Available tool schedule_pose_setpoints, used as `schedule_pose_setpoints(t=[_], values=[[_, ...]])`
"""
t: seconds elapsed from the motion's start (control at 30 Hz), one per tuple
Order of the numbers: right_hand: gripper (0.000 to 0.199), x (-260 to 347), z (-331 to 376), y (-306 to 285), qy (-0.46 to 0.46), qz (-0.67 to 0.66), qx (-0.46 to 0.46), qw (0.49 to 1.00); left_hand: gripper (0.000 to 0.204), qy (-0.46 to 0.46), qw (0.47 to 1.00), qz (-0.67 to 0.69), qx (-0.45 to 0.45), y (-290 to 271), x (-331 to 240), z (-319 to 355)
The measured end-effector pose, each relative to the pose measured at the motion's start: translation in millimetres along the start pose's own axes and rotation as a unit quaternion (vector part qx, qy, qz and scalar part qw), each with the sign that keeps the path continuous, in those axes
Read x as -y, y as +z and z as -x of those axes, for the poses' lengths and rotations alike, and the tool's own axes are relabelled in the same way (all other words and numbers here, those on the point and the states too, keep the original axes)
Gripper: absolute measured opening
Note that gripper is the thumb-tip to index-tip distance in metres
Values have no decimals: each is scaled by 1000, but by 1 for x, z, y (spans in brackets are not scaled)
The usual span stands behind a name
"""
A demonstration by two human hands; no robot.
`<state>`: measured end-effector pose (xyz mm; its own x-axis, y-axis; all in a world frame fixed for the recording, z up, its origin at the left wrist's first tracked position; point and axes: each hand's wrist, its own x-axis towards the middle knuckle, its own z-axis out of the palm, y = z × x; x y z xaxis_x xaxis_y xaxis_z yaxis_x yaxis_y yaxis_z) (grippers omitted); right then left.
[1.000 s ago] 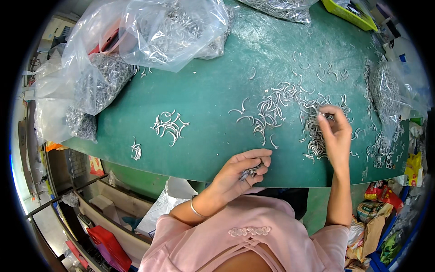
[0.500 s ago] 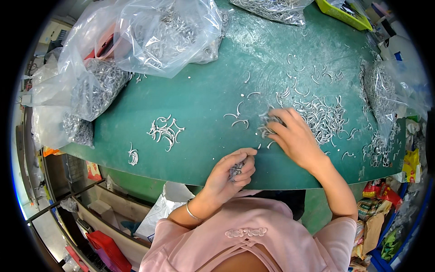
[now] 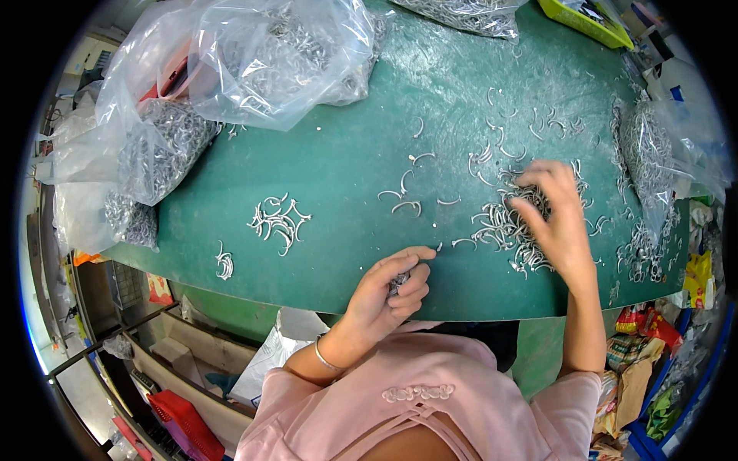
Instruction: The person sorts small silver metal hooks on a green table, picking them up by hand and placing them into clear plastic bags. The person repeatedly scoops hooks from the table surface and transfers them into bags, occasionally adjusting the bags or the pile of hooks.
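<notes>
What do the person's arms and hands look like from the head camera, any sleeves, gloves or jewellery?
Both hands are bare, no gloves. The left hand has a thin silver bangle at the wrist. The right hand shows no ring or band that I can make out. Both forearms are uncovered; short pink sleeves of a pink top end above the elbows.

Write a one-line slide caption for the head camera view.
Left hand grips small curved metal pieces while right hand reaches into a loose pile on the green table.
</notes>
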<state>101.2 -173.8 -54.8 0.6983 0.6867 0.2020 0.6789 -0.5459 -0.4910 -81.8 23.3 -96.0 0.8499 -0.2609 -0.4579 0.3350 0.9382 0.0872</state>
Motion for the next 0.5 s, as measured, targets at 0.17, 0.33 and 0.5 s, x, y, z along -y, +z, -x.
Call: schedule_pose_setpoints(t=[0.17, 0.33, 0.5], values=[[36, 16, -10, 31, -89, -17, 23, 996, 24, 4, 1000, -8, -8, 3, 0, -1], [24, 24, -26, 58, -126, -29, 124, 984, 24, 13, 1000, -11, 8, 1, 2, -4], [19, 24, -29, 43, -37, -110, 162, 980, 23, 24, 1000, -8, -1, 2, 1, -2]])
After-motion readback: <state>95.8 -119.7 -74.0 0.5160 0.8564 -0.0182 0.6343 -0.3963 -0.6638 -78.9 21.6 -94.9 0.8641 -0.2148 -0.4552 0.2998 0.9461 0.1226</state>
